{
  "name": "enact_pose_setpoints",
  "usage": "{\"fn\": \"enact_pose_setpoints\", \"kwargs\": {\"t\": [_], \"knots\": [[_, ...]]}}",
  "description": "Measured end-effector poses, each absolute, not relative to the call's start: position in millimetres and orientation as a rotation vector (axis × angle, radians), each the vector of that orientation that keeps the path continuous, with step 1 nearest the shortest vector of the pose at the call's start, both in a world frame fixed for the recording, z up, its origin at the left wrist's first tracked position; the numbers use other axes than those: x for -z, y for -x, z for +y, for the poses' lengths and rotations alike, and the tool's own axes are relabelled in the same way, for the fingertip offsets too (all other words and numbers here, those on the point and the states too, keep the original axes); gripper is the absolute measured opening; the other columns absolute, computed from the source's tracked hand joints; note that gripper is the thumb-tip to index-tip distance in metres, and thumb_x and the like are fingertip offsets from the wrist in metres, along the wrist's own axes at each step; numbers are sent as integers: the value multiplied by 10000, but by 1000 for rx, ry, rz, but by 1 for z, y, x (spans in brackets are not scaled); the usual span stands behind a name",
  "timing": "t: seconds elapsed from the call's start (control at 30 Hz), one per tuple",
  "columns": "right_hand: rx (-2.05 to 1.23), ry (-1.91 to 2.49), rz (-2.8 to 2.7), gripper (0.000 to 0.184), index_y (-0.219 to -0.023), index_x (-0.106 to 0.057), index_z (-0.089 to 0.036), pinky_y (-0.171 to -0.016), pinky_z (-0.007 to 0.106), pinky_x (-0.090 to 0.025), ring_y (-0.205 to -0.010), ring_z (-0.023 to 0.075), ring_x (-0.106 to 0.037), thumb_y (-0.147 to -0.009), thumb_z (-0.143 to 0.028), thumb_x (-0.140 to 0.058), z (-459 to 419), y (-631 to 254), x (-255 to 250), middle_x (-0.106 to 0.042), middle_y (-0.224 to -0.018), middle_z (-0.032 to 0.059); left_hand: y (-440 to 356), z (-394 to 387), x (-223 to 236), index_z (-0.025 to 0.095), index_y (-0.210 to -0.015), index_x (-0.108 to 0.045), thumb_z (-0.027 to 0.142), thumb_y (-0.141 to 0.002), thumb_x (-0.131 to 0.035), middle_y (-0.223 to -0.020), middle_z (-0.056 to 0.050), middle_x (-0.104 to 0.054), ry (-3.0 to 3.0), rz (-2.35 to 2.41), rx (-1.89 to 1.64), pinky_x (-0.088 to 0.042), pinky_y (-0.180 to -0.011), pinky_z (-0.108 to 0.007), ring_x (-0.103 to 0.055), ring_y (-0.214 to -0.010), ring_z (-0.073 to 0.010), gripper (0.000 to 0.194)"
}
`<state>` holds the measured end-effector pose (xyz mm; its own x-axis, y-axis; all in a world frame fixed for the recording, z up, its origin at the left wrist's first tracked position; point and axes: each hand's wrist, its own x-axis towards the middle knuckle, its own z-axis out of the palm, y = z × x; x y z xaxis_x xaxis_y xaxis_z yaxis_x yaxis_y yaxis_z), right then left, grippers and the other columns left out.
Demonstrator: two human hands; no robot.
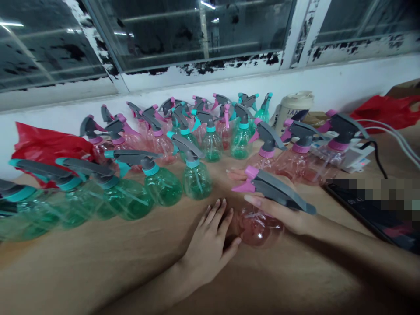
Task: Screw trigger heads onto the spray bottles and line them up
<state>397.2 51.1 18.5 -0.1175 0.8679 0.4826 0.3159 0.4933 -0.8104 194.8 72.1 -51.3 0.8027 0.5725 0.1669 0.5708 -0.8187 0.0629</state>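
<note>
A pink spray bottle [259,229] with a grey and pink trigger head stands on the table before me. My right hand [285,212] is closed round its neck, thumb on the near side and fingertips showing beyond the head. My left hand [210,245] lies on the tabletop left of this bottle, fingers stretched out. Its thumb tip is at the bottle's lower side; whether it touches I cannot tell. Beyond my left hand stands a green spray bottle [197,181], part of a slanting row of several green ones with grey and turquoise heads.
More pink spray bottles [297,164] stand behind my right hand, and mixed pink and green ones crowd near the wall. Red plastic bags [49,146] lie left and right. A coffee cup [295,107], white cables [390,131] and a dark phone [364,210] are on the right.
</note>
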Motion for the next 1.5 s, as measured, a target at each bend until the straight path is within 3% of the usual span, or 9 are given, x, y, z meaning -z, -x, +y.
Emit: {"fn": "enact_pose_setpoints", "kwargs": {"t": [0.1,0.17,0.43,0.57,0.9,1.1,1.23,1.33,1.5], "knots": [[-608,1063,-1683,27,-836,-599,-252,-596,282,-478,-629,146,-538,-810,-255,-598,52,-399,-18,-565,-724,-13,-195,72,52,83,-1363,-387,395,-911,-493,-1468,-170,-315,-2978,935,-281,-302,-1073,-484,-246,-1365,-296,559],[-583,1054,-1697,46,-758,-577,-244,-606,287,-474,-626,146,-522,-799,-225,-585,52,-400,-18,-533,-701,-15,-194,72,53,84,-1364,-384,398,-912,-493,-1471,-170,-307,-2982,930,-281,-302,-1073,-483,-247,-1366,-292,562],[-612,960,-1716,143,-889,-639,-251,-741,312,-509,-763,166,-623,-809,-175,-548,51,-397,-22,-630,-757,-8,-194,73,53,93,-1365,-385,394,-899,-513,-1475,-167,-299,-2962,931,-309,-307,-1069,-480,-260,-1361,-290,570],[-639,963,-1735,111,-934,-632,-255,-823,338,-502,-870,175,-647,-854,-240,-556,51,-396,-26,-680,-875,3,-194,73,53,96,-1370,-376,395,-898,-512,-1474,-161,-304,-2956,928,-325,-304,-1071,-481,-250,-1365,-287,575],[-492,1091,-1715,228,-693,-556,-217,-550,276,-412,-572,119,-507,-876,-347,-517,49,-395,-28,-520,-629,-29,-195,74,52,91,-1368,-381,398,-900,-512,-1474,-172,-298,-2961,930,-289,-303,-1070,-483,-251,-1364,-290,575],[-549,1051,-1682,99,-927,-620,-243,-758,327,-510,-818,174,-629,-860,-288,-562,49,-393,-23,-661,-898,18,-194,73,53,97,-1365,-384,396,-902,-507,-1467,-161,-321,-2955,929,-318,-301,-1075,-475,-259,-1362,-288,564],[-494,1070,-1642,70,-844,-628,-248,-886,382,-493,-736,163,-620,-849,-286,-570,48,-391,-19,-644,-806,0,-194,73,52,94,-1360,-389,399,-898,-511,-1467,-164,-321,-2962,933,-314,-303,-1074,-473,-265,-1360,-290,567],[-511,1113,-1624,113,-767,-619,-246,-851,371,-512,-661,156,-594,-845,-312,-572,48,-390,-18,-605,-719,-2,-195,73,52,94,-1357,-393,401,-899,-513,-1465,-164,-323,-2966,938,-318,-306,-1073,-472,-267,-1359,-290,564],[-555,1078,-1605,95,-880,-648,-249,-827,352,-511,-746,168,-635,-840,-309,-587,47,-391,-18,-648,-794,3,-195,74,51,84,-1355,-396,402,-901,-509,-1462,-171,-325,-2980,932,-284,-309,-1068,-483,-271,-1357,-293,565]]}}
